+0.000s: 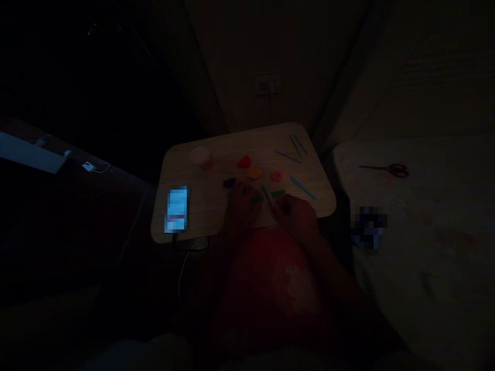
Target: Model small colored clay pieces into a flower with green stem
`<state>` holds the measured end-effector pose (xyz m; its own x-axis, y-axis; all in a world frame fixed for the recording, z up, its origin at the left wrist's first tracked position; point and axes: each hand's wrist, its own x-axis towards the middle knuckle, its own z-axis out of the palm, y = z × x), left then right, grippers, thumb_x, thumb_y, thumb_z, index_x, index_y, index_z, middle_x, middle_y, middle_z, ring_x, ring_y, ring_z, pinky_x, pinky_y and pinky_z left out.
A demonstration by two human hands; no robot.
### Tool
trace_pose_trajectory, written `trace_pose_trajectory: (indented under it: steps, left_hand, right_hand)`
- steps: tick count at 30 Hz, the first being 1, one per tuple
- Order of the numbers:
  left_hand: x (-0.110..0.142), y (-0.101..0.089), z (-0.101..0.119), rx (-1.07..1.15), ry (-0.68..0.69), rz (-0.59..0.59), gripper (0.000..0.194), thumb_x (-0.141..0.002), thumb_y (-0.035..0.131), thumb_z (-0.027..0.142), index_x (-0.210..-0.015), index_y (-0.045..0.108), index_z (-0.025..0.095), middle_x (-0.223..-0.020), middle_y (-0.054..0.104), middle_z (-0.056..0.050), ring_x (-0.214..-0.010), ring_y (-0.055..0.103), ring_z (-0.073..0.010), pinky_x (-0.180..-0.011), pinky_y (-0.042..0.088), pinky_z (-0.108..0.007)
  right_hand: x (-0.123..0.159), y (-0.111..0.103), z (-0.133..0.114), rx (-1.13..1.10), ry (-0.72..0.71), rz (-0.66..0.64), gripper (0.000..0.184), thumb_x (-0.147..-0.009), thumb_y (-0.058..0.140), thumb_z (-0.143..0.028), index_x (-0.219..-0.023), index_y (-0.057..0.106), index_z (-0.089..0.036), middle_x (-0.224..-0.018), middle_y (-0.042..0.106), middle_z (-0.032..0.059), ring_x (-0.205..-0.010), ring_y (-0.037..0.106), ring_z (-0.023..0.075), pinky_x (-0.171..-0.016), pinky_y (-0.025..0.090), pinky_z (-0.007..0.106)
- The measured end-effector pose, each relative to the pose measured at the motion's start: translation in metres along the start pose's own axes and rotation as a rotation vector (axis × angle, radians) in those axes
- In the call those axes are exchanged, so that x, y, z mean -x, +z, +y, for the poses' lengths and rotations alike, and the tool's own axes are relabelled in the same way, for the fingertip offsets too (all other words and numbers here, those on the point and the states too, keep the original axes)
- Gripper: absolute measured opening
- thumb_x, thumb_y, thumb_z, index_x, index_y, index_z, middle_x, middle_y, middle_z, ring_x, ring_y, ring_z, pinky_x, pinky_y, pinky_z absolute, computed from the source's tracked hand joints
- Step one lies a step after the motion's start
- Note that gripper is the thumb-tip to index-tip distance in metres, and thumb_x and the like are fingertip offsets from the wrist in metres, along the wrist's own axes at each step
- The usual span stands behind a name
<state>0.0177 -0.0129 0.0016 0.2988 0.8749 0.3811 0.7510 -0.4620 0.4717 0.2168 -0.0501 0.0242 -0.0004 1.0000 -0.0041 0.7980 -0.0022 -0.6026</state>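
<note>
The picture is very dark. My right hand is closed on a thin teal-green stick-like modelling tool, its tip pointing away from me. Opposite it, my left hand is bent in a pinch at a small green clay piece; shadow hides some of its fingers. Another green clay strip lies just beyond the right fingers. Farther off are a red clay lump, an orange clay disc and a pink ring-shaped piece. A dark purple lump lies by the left fingers.
The small wooden table also bears a lit phone, a pale-lidded tub, a blue flat tool and several thin sticks. Scissors lie on a pale surface at right. A wall socket is behind.
</note>
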Motion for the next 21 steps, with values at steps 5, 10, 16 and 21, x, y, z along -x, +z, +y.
trace_pose_trajectory:
  steps: [5, 10, 16, 21]
  left_hand:
    - [0.0, 0.0, -0.002, -0.012, 0.013, -0.003, 0.016, -0.09, 0.072, 0.022, -0.106, 0.072, 0.019, -0.115, 0.062, -0.011, -0.113, 0.06, -0.0291, -0.104, 0.05, -0.047]
    - [-0.001, 0.003, -0.003, 0.034, 0.011, -0.014, 0.009, -0.093, 0.071, 0.023, -0.101, 0.073, 0.02, -0.108, 0.066, -0.008, -0.106, 0.062, -0.0262, -0.103, 0.051, -0.046]
    - [-0.002, 0.007, 0.0, 0.037, -0.083, 0.028, 0.02, -0.092, 0.072, 0.024, -0.112, 0.07, 0.02, -0.115, 0.064, -0.01, -0.114, 0.06, -0.0292, -0.106, 0.05, -0.048]
    - [-0.004, 0.007, 0.007, 0.032, -0.116, -0.012, 0.009, -0.091, 0.069, 0.015, -0.098, 0.07, 0.019, -0.111, 0.062, -0.01, -0.108, 0.06, -0.0281, -0.102, 0.051, -0.047]
  right_hand:
    - [-0.008, 0.007, -0.005, 0.005, -0.057, 0.033, 0.023, -0.097, 0.065, -0.039, -0.105, 0.075, -0.019, -0.102, 0.079, 0.0107, -0.09, 0.072, 0.026, -0.071, 0.043, 0.033]
    - [-0.009, 0.009, -0.014, 0.038, -0.033, 0.036, 0.02, -0.097, 0.062, -0.033, -0.106, 0.073, -0.019, -0.105, 0.079, 0.0124, -0.095, 0.072, 0.0276, -0.072, 0.043, 0.034]
    - [-0.008, 0.013, -0.019, 0.07, -0.017, 0.012, 0.022, -0.099, 0.058, -0.03, -0.111, 0.073, -0.02, -0.107, 0.079, 0.012, -0.095, 0.072, 0.0279, -0.072, 0.042, 0.035]
    - [-0.009, 0.014, -0.023, 0.102, -0.028, 0.021, 0.019, -0.098, 0.06, -0.031, -0.107, 0.072, -0.019, -0.108, 0.077, 0.0126, -0.096, 0.071, 0.0274, -0.07, 0.041, 0.034]
